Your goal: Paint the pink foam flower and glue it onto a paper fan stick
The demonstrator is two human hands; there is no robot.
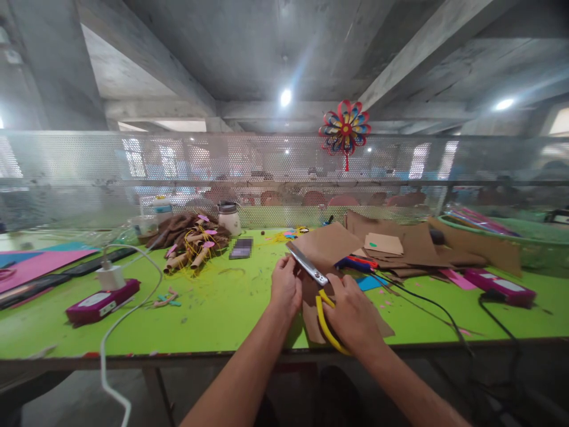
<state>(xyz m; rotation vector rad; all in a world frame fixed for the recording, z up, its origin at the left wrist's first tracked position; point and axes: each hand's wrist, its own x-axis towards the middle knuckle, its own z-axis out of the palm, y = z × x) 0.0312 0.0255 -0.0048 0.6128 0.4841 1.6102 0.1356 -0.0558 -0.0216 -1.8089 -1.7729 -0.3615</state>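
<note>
My right hand [353,308] is closed round the yellow handles of a pair of scissors [309,265], whose metal blades point up and to the left. The blades lie across a sheet of brown paper [329,242]. My left hand [285,284] is closed at the left edge of that paper, close to the blade tips, with its fingers partly hidden. Below the scissors, another piece of brown paper [313,323] reaches the table's front edge. A glue gun with a blue and red body [358,263] lies just beyond my right hand.
Brown paper sheets [411,240] are piled at the back right, beside a green basket [533,234]. Purple power strips [104,301] lie on both sides, with trailing cables. Rolled brown paper pieces with yellow string [195,249], a phone [241,248] and a jar [229,218] are at left.
</note>
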